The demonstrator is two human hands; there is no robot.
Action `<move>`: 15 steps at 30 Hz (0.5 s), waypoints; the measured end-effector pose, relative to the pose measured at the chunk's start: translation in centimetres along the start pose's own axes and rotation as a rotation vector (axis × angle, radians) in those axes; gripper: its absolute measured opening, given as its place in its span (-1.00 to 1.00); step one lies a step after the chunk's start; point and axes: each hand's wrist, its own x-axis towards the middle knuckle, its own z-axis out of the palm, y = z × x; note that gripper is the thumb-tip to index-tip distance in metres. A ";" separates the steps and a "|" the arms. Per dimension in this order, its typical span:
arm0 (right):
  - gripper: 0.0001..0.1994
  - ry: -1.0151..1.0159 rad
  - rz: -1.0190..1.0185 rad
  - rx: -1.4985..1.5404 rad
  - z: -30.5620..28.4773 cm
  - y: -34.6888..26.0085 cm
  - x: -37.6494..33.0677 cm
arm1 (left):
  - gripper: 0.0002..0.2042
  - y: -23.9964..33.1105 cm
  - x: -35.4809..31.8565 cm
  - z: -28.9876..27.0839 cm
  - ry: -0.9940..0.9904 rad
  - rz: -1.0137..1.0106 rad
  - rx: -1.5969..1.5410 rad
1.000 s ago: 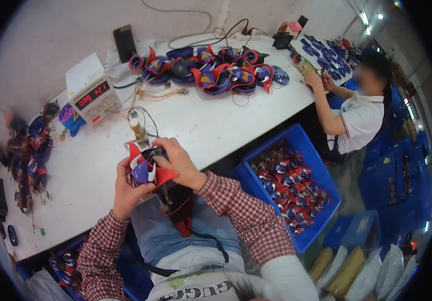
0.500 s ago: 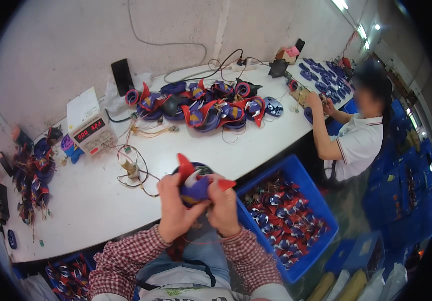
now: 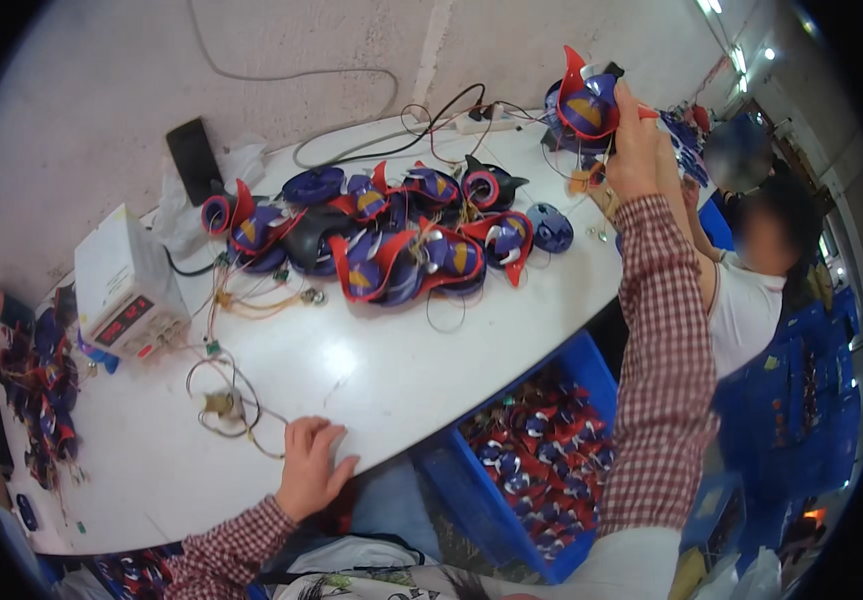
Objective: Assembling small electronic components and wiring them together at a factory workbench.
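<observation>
My right hand (image 3: 635, 150) is stretched far out to the back right, over the table. It grips a horned toy head (image 3: 588, 112) in red and purple with a yellow patch, and thin wires dangle below it. Close to the table's front edge lies my left hand (image 3: 313, 468), empty, with thumb and fingers apart. Just beyond that hand, a looped cable (image 3: 241, 405) with a small tan piece rests on the white table (image 3: 351, 370). Several more toy heads (image 3: 446, 260) with trailing wires are piled along the middle of the table.
A white power supply box (image 3: 121, 290) stands at the left, with a phone (image 3: 191, 160) leaning behind it. A blue crate (image 3: 591, 362) full of red and purple parts sits beside the table. Close to my right arm, a co-worker (image 3: 751, 300) in a white shirt is seated.
Both hands were together on the toy head before my body. My right hand has carried it far right, while my left let go and dropped to the table edge. The view has shifted.
</observation>
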 end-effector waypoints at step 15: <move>-0.55 -0.142 0.636 -0.258 6.4 28.6 2.1 | -0.69 0.2 0.3 -0.3 -0.007 -0.051 0.019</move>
